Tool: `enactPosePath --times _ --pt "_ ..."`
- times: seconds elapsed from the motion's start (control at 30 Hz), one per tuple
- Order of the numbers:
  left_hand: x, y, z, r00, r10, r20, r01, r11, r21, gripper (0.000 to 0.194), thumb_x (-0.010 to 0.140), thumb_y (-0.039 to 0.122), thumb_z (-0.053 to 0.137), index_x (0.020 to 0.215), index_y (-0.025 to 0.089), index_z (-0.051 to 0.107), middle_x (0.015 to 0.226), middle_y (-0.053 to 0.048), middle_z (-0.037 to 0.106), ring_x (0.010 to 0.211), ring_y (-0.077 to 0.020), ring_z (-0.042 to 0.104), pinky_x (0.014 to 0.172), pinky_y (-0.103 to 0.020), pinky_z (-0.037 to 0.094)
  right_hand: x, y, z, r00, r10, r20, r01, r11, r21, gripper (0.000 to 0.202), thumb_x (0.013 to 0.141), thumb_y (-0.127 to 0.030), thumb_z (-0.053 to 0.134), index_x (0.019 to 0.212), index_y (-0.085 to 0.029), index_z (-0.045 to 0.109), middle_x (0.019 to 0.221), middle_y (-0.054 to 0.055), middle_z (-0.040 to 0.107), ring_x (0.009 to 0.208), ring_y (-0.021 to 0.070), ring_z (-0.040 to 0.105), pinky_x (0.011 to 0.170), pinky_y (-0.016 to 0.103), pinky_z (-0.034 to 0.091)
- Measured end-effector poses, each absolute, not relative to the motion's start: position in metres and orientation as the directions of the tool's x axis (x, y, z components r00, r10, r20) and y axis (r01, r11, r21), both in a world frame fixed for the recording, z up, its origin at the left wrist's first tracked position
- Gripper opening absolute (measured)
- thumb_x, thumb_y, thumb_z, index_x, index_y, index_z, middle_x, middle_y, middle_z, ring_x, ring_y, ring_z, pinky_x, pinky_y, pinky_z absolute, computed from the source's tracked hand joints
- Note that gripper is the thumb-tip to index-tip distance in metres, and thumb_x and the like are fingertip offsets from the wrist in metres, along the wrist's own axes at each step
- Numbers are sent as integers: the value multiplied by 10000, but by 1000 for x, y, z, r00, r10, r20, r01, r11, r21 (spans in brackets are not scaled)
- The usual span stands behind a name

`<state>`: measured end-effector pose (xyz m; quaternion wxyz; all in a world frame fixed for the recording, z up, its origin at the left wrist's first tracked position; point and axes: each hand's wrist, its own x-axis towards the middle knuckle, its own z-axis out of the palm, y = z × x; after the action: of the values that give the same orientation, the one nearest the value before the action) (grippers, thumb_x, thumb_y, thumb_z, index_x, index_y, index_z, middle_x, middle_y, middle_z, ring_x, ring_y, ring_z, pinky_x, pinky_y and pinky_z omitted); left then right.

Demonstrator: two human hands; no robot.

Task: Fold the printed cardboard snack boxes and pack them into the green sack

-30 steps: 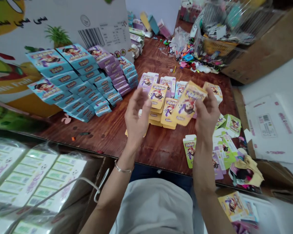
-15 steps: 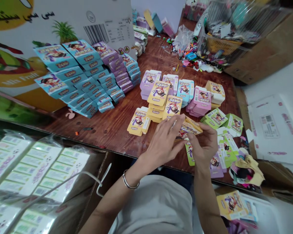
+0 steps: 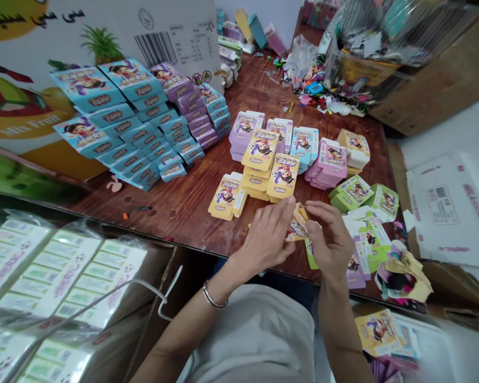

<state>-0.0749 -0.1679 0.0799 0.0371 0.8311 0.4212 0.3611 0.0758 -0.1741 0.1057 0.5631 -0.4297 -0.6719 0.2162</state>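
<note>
Between my hands is a small yellow printed carton (image 3: 297,225), held over the near edge of the table. My left hand (image 3: 266,230) is closed over its left side and hides much of it. The fingers and thumb of my right hand (image 3: 330,236) pinch its right end. Just beyond my hands lie stacks of flat yellow cartons (image 3: 282,175), with another yellow stack (image 3: 225,198) to the left. Green flat cartons (image 3: 353,192) lie to the right of my right hand.
Blue and purple folded boxes (image 3: 139,127) are piled at the left, before a large fruit-printed carton (image 3: 191,48). Pink cartons (image 3: 328,162) stand near the middle. Small colourful trinkets (image 3: 313,88) and a yellow basket (image 3: 365,69) are at the back right. Plastic-wrapped packs (image 3: 64,271) sit lower left.
The yellow carton has turned and come nearer to me, and less of it shows. My left hand has closed further around it, and both hands are slightly lower.
</note>
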Motion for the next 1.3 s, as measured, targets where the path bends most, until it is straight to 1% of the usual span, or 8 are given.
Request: enactPosePath --times 0.13,0.27,0.5,0.8,0.97,1.1,1.2,1.3 --pt "-84 -173 88 527 743 413 599 -669 440 1114 733 196 551 1475 171 -281 1475 -212 395 1196 -360 507 928 -498 430 92 -166 119 -222 899 378 240 427 -872 275 874 -219 613 1125 -313 676 1124 31 677 1066 186 625 919 342 512" --pt "-93 -176 95 613 731 300 515 -657 550 1163 716 223 588 1464 220 -302 1536 -190 303 1329 -355 411 1031 -541 383 104 -159 119 -301 901 312 138 365 -921 200 833 -254 674 1020 -307 722 1038 29 701 1000 184 645 836 318 537" --pt "-98 -176 96 690 680 247 444 -668 597 1132 734 221 568 1461 258 -299 1594 -178 172 1445 -321 265 1101 -573 325 101 -159 108 -192 956 224 24 233 -972 83 776 -314 728 846 -309 773 888 20 689 856 171 651 762 325 544" --pt "-91 -175 95 659 697 283 457 -670 586 1093 725 182 566 1499 219 -204 1518 -191 329 1367 -330 379 1069 -555 363 97 -167 107 13 951 308 107 305 -946 149 767 -220 718 853 -329 773 854 4 723 850 171 668 732 308 551" --pt "-91 -175 91 673 684 279 442 -676 590 1104 718 184 580 1500 212 -199 1523 -201 314 1372 -332 372 1066 -549 369 98 -168 107 -69 952 300 180 307 -934 162 788 -221 701 877 -337 771 882 -2 729 848 166 682 744 308 570" --pt "-90 -174 93 651 703 288 444 -660 606 1128 725 186 592 1490 225 -236 1543 -204 276 1392 -332 344 1071 -552 364 95 -178 105 -119 926 359 286 378 -880 280 883 -245 597 1106 -375 705 1119 1 711 1044 182 663 905 357 551" --pt "-88 -175 97 610 744 271 489 -623 610 1142 745 223 609 1483 233 -262 1549 -195 271 1384 -343 352 1071 -552 367 85 -191 104 -171 886 431 417 461 -783 469 945 -257 472 1401 -368 460 1444 12 510 1340 203 474 1107 433 416" --pt "-87 -178 103 607 740 291 520 -646 559 1123 790 269 613 1481 228 -272 1540 -200 294 1345 -371 394 1044 -555 390 75 -201 101 -164 866 473 514 484 -708 553 954 -211 424 1473 -375 324 1531 -3 390 1421 183 361 1166 446 343"
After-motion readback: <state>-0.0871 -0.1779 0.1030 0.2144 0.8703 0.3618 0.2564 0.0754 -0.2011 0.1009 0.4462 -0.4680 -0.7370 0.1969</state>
